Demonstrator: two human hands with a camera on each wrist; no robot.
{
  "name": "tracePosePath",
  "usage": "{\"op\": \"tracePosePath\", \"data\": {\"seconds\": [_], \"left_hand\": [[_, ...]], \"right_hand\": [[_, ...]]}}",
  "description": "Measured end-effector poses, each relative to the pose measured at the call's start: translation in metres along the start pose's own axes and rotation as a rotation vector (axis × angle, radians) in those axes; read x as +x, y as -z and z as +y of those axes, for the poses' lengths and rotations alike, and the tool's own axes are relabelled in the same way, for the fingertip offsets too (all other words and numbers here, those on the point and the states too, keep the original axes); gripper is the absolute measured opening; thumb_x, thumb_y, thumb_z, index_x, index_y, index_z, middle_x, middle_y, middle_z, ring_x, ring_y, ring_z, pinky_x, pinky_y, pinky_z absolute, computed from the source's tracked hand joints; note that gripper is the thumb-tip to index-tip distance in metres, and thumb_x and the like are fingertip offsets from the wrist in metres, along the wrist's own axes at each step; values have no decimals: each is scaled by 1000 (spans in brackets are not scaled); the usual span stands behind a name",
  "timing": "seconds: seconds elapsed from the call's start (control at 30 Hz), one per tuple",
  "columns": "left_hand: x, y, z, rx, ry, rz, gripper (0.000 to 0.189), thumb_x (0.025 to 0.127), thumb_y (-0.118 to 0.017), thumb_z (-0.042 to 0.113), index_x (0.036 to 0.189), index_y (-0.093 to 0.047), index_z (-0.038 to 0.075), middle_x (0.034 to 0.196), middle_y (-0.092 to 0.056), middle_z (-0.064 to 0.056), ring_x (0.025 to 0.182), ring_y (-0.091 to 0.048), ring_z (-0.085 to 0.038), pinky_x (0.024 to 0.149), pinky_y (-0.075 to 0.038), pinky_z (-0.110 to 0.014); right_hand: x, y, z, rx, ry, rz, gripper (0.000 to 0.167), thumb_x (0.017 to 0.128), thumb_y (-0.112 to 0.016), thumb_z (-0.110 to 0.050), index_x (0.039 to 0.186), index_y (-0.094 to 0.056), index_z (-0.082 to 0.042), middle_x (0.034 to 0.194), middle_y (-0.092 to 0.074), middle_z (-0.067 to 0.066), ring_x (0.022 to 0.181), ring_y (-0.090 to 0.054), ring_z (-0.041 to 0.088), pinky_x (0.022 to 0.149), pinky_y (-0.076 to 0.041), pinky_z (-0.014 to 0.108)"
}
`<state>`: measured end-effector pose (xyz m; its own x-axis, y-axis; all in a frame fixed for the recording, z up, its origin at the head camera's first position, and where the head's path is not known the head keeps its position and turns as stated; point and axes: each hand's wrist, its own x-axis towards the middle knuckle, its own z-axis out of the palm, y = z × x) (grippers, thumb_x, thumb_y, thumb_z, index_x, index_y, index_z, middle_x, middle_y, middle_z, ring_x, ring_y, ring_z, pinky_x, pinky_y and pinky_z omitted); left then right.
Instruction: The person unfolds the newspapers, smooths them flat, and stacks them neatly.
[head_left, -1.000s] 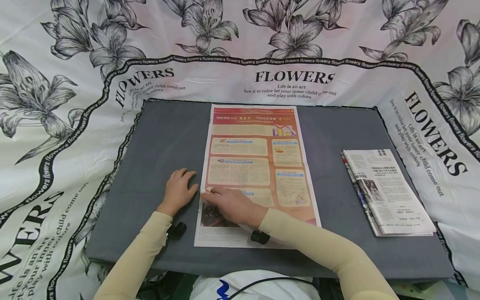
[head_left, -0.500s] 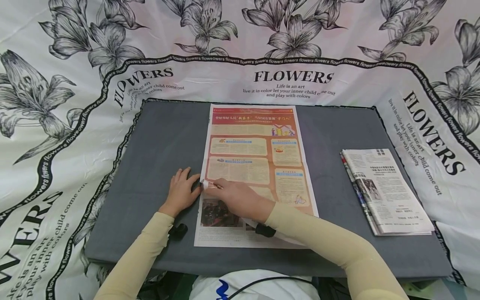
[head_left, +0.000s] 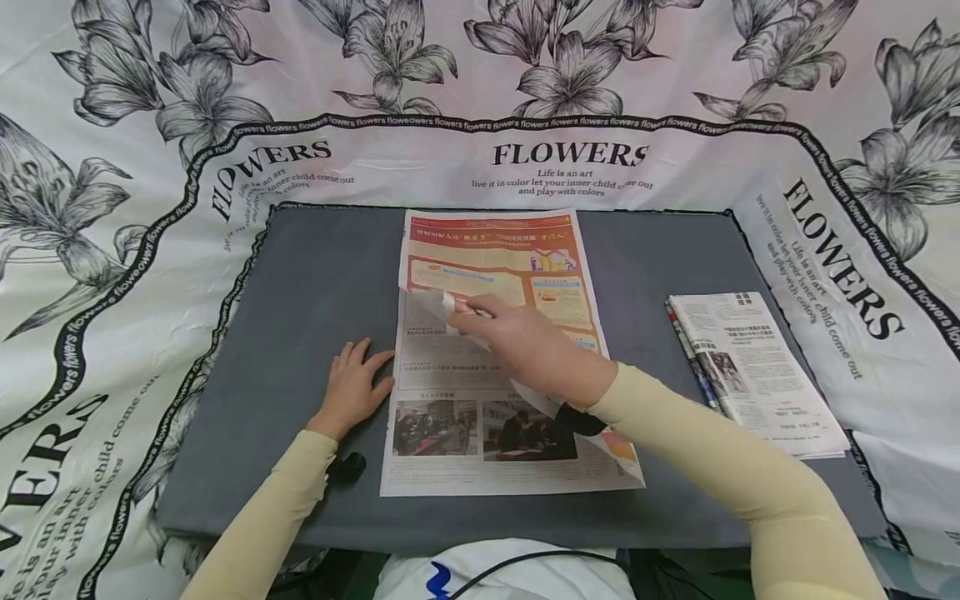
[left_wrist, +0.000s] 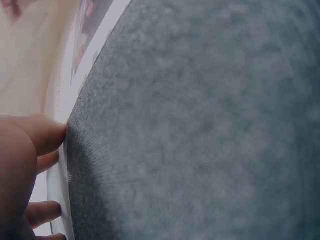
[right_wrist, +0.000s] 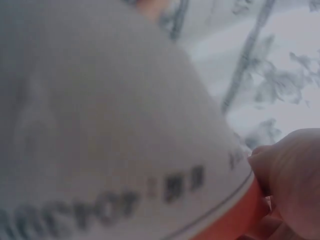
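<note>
Newspaper (head_left: 453, 367) with its top sheet (head_left: 468, 277) partly turned. The paper lies lengthwise near the middle of the table (head_left: 322, 283). The near left part of the top sheet is raised and curled toward the right, baring the page beneath with its two photographs (head_left: 437, 427). The far part of the sheet, with its red heading, lies flat, and its printed face also shows at the near right corner.

The right hand (head_left: 536, 346) pinches the sheet's left edge between thumb and curled fingers, above the paper; the right wrist view shows the edge in its grip. The left hand (head_left: 351, 390) rests on the table with fingers spread and relaxed, thumb at the paper's left edge, holding nothing.

Judged from this state, the turn is well begun but unfinished: the sheet is parted from the page below and lifted, while its far end and right side remain to be brought over.

To the right, well apart, lie folded papers (head_left: 761, 375), untouched. A floral cloth (head_left: 420, 167) surrounds the table's grey top.
</note>
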<state>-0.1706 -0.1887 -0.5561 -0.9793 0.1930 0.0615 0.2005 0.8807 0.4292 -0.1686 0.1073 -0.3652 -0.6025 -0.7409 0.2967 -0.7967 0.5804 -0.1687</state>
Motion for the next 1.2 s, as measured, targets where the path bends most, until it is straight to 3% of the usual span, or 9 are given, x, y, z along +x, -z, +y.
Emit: {"op": "tracePosePath", "data": {"seconds": [0.1,0.3,0.47,0.73,0.97,1.03,1.2], "left_hand": [[-1,1,1,-2,4,-6,46,97,-65,23,141,-61,10,156,-39,-32,147,-28,-57,116,-22,-77],[-2,2,3,-3,8,-17,47,97,-66,24,142,-60,9,157,-38,-32,148,-27,-57,117,-21,-76],[-2,0,4,-5,8,-13,47,98,-65,24,142,-60,9,157,-38,-32,148,-27,-57,116,-21,-76],[-2,1,5,-3,27,-34,47,99,-63,25,143,-59,9,158,-36,-32,149,-24,-57,118,-18,-76],[-3,5,7,-6,37,-58,48,99,-62,26,144,-58,10,159,-35,-32,149,-23,-57,117,-18,-77],[-3,6,8,-3,44,-63,48,99,-62,26,144,-58,10,159,-35,-32,150,-23,-57,117,-18,-77],[-2,7,9,15,50,-69,48,99,-62,26,145,-57,11,159,-34,-32,149,-23,-57,117,-19,-77]], "right_hand": [[-5,21,6,-30,-5,58,50,87,-74,6,132,-63,-15,131,-62,18,79,-71,24,59,-57,33],[-21,57,19,0,5,182,50,83,-74,14,127,-66,-7,130,-61,22,99,-73,33,72,-63,41],[-41,74,30,-62,-26,307,36,91,-64,13,121,-71,-5,121,-66,22,101,-73,34,75,-63,46],[-83,93,39,-120,-132,449,35,86,-68,16,117,-74,0,118,-68,23,104,-69,35,72,-60,45],[-120,104,43,-124,-252,594,38,85,-65,17,117,-75,0,118,-70,22,85,-61,24,71,-39,11],[-132,106,45,-119,-301,635,40,83,-64,19,117,-75,1,119,-70,24,81,-58,11,74,-34,3],[-163,112,50,-129,-428,709,42,79,-65,21,118,-73,5,122,-69,29,97,-47,-19,78,-34,-7]]}}
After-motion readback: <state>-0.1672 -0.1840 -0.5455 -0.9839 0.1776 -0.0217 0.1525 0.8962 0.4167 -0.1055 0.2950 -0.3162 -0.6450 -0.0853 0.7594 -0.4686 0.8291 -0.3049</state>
